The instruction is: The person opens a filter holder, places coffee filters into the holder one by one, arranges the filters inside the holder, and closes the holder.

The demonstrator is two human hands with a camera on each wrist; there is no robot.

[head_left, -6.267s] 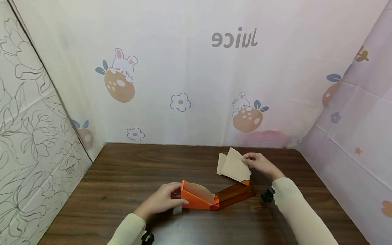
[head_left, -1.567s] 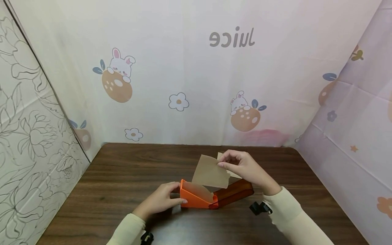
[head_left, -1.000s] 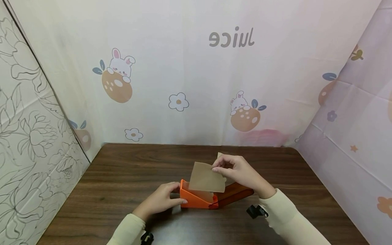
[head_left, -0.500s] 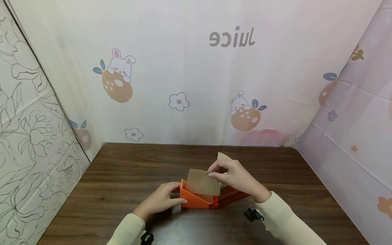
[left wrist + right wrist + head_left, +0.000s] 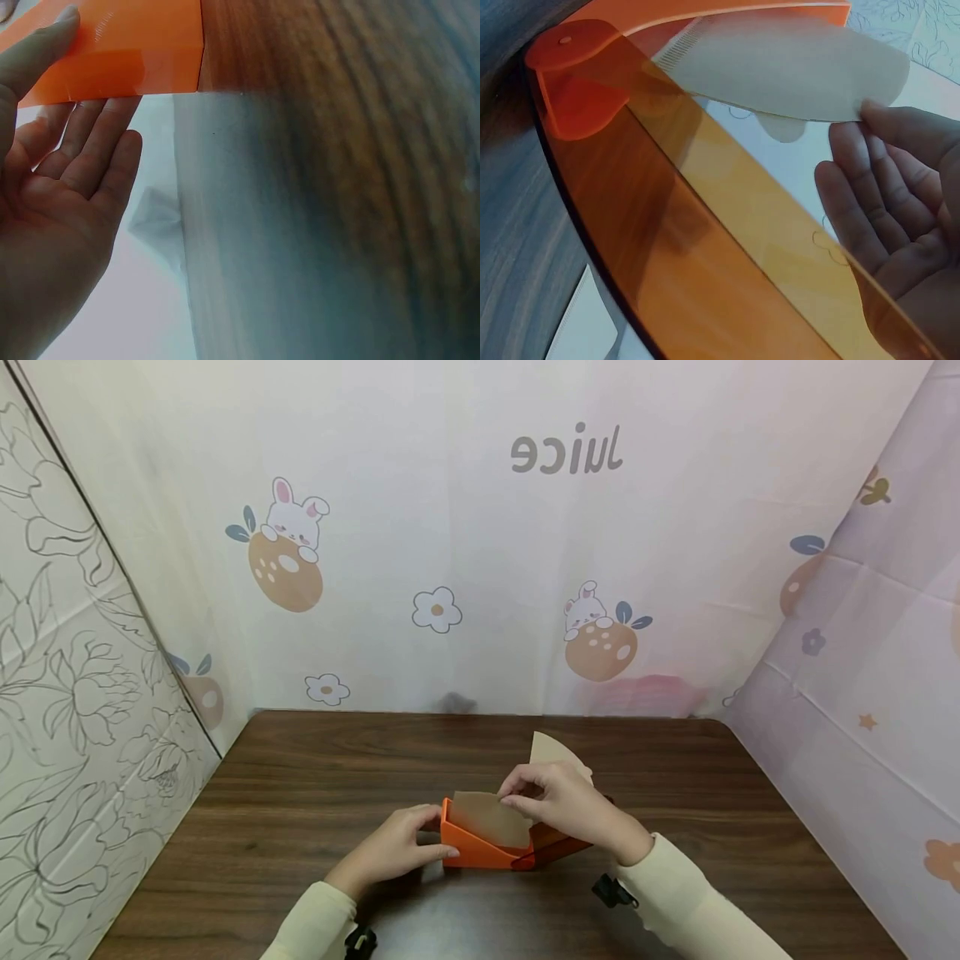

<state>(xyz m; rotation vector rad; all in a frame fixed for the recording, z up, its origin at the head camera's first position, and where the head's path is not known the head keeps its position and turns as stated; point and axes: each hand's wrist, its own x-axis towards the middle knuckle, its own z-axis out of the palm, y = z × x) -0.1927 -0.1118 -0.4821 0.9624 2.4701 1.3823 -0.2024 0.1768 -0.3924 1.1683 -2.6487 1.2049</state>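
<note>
The right hand (image 5: 551,795) pinches a brown paper (image 5: 480,814) between thumb and finger, its lower part inside an orange box (image 5: 480,852). The left hand (image 5: 397,847) grips the box's end. An amber lid (image 5: 555,845) lies open opposite; another paper (image 5: 553,752) shows behind the right hand. The wall cloth (image 5: 375,518) reads "Juice", mirrored; faint marks (image 5: 103,26) on the box may be lettering, too unclear to read.

Paper (image 5: 483,814) partly inside box (image 5: 476,852) on table (image 5: 337,768)

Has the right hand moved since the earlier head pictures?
Yes, the right hand has moved left and down the view, nearer the stationary orange box.
</note>
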